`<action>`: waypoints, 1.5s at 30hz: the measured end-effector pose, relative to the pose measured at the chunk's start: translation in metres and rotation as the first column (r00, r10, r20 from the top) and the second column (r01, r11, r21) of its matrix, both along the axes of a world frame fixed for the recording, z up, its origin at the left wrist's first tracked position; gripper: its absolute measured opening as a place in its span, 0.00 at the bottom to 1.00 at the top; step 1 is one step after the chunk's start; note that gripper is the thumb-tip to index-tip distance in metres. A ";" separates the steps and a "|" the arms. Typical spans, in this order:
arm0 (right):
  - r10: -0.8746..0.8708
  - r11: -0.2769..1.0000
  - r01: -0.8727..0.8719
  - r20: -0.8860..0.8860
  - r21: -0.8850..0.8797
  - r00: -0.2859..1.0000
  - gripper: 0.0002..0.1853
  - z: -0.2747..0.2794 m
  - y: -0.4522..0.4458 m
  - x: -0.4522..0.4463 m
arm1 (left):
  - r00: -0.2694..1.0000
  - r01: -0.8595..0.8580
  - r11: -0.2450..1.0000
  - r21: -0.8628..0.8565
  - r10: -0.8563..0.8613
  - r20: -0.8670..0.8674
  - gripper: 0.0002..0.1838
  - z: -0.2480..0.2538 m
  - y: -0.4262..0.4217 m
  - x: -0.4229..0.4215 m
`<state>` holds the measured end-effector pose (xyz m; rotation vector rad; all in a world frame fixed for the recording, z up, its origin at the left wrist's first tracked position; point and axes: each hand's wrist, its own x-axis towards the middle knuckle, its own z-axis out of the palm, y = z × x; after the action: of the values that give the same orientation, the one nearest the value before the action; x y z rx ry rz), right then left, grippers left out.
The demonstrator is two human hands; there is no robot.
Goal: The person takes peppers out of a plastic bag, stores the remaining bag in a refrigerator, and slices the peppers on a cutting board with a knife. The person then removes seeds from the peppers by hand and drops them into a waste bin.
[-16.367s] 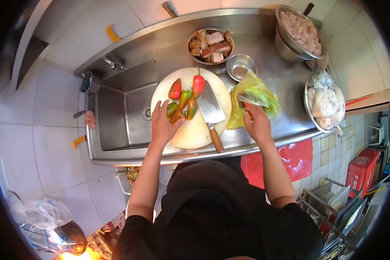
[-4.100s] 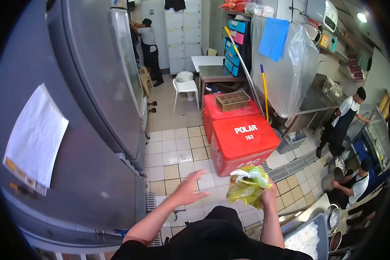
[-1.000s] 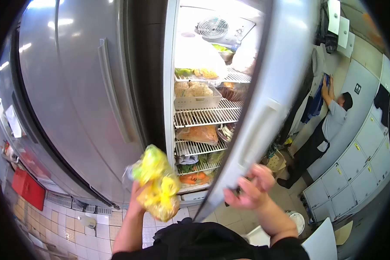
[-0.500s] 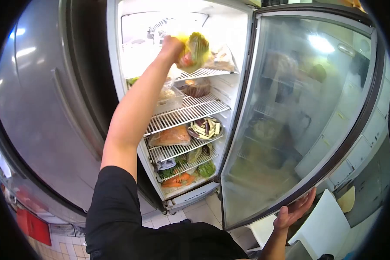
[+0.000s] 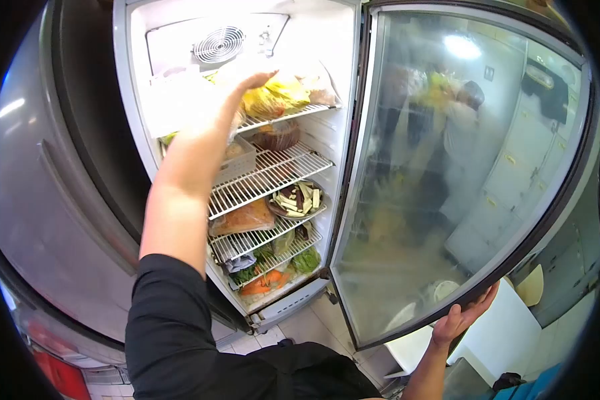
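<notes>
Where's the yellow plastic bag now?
In the head view, the yellow bag sits on the open fridge's upper shelf, beside the left hand and lower right of the round fan.

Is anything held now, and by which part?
No clear hold: the left hand is by the yellow plastic bag on the top shelf, no grip visible; the right hand is at the lower edge of the glass door, grip there unclear.
</notes>
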<state>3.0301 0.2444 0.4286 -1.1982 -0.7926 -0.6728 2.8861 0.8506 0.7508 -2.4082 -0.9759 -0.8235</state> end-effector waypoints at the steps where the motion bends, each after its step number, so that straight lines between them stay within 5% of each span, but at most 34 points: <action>1: -0.005 1.000 0.005 -0.008 0.017 1.000 0.57 0.000 0.001 -0.003 | 0.998 -0.031 0.999 -0.034 0.029 -0.055 0.33 0.013 -0.021 -0.009; 3: -0.006 1.000 0.006 -0.014 0.020 1.000 0.55 -0.004 0.001 -0.007 | 0.940 -0.296 0.953 -0.061 0.279 -0.195 0.35 0.034 -0.046 -0.016; 7: -0.006 0.997 0.009 -0.049 0.073 0.999 0.54 -0.008 0.007 -0.018 | 0.977 -0.207 0.969 -0.138 0.198 -0.075 0.32 0.016 -0.123 -0.014; 8: -0.009 0.998 0.013 -0.057 0.063 0.998 0.54 -0.008 0.009 -0.021 | 0.992 0.128 0.987 0.100 -0.125 -0.035 0.33 -0.017 -0.094 0.003; 9: -0.004 0.996 0.010 -0.066 0.086 0.998 0.54 -0.008 0.010 -0.024 | 0.896 0.434 0.838 0.330 -0.438 -0.068 0.33 -0.046 -0.067 0.019; 13: -0.014 0.994 0.024 -0.097 0.102 0.995 0.54 -0.011 0.011 -0.033 | 0.886 0.375 0.902 0.215 -0.280 -0.371 0.25 -0.081 0.001 0.040; 15: -0.020 0.995 0.030 -0.103 0.092 0.995 0.54 -0.009 0.013 -0.036 | 0.913 0.323 0.946 -0.028 -0.319 -0.253 0.22 -0.079 0.005 0.027; 20: -0.007 0.998 0.012 -0.084 0.063 0.996 0.54 -0.009 0.012 -0.043 | 0.958 0.248 0.968 -0.022 -0.249 -0.139 0.23 -0.086 -0.016 0.017; 22: -0.003 0.999 0.007 -0.077 0.052 0.997 0.54 -0.008 0.012 -0.042 | 0.906 0.398 0.903 0.162 -0.415 0.086 0.25 -0.093 -0.028 0.015; 26: 0.048 0.998 -0.044 -0.099 0.042 0.994 0.55 -0.012 0.010 -0.046 | 0.830 0.471 0.798 0.375 -0.545 0.118 0.27 -0.104 -0.127 -0.024; 32: 0.163 0.985 -0.153 -0.128 0.080 0.978 0.62 -0.020 0.012 -0.065 | 0.687 0.694 0.720 -0.001 -0.662 0.301 0.24 -0.189 -0.252 -0.121; 34: 0.235 0.966 -0.223 -0.089 0.128 0.968 0.68 -0.033 0.015 -0.074 | 0.699 0.691 0.697 -0.190 -0.579 0.419 0.21 -0.226 -0.281 -0.149; 35: 0.273 0.960 -0.251 -0.225 0.122 0.935 0.72 -0.028 0.015 -0.091 | 0.705 0.690 0.657 -0.302 -0.519 0.483 0.20 -0.242 -0.295 -0.161; 37: 0.303 0.953 -0.303 -0.157 0.025 0.940 0.64 -0.038 0.016 -0.107 | 0.750 0.643 0.634 -0.430 -0.405 0.523 0.21 -0.264 -0.323 -0.183; 39: 0.215 0.972 -0.174 0.291 -0.161 0.932 0.45 -0.056 0.018 -0.115 | 0.782 0.597 0.635 -0.491 -0.322 0.534 0.20 -0.284 -0.345 -0.201; 40: 0.316 0.937 -0.241 0.321 -0.252 0.893 0.35 -0.040 0.016 -0.125 | 0.771 0.599 0.620 -0.506 -0.278 0.573 0.18 -0.291 -0.358 -0.211; 42: 0.478 0.848 -0.412 0.145 -0.332 0.866 0.32 -0.032 0.029 -0.149 | 0.762 0.596 0.610 -0.522 -0.224 0.607 0.17 -0.303 -0.378 -0.230; 45: 0.423 0.870 -0.271 0.343 -0.411 0.839 0.28 -0.037 0.078 -0.157 | 0.746 0.565 0.601 -0.565 -0.079 0.661 0.15 -0.315 -0.408 -0.266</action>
<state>2.8729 0.3229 0.3916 -1.1854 -1.5170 -0.4970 2.6197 0.4424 0.4360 -3.2116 -1.2659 -1.6560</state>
